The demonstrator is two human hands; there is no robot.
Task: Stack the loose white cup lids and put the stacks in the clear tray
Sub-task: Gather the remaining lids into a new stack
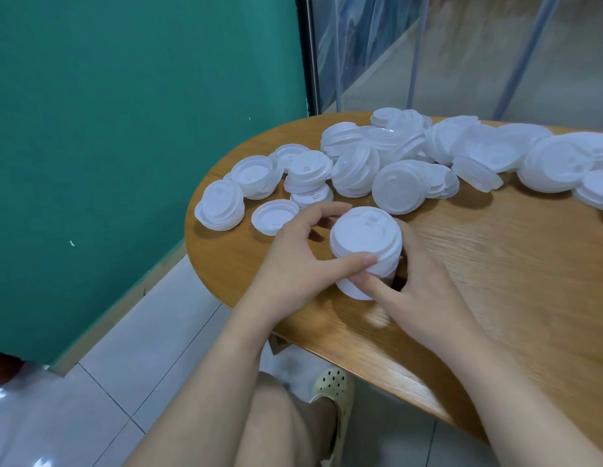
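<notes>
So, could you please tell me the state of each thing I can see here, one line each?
Lid stack: upright on the table, held between both hands.
Left hand: fingers curled round the stack.
Right hand: fingers curled round the stack.
Loose lids: scattered and piled, some upside down.
Table: wooden, carrying the lids.
Clear tray: not in view.

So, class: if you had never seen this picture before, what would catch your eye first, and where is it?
A stack of white lids at the near middle of the wooden table, held between the left hand and right hand. Behind it, loose white lids sprawl across the table's far side, against a green wall on the left.
</notes>
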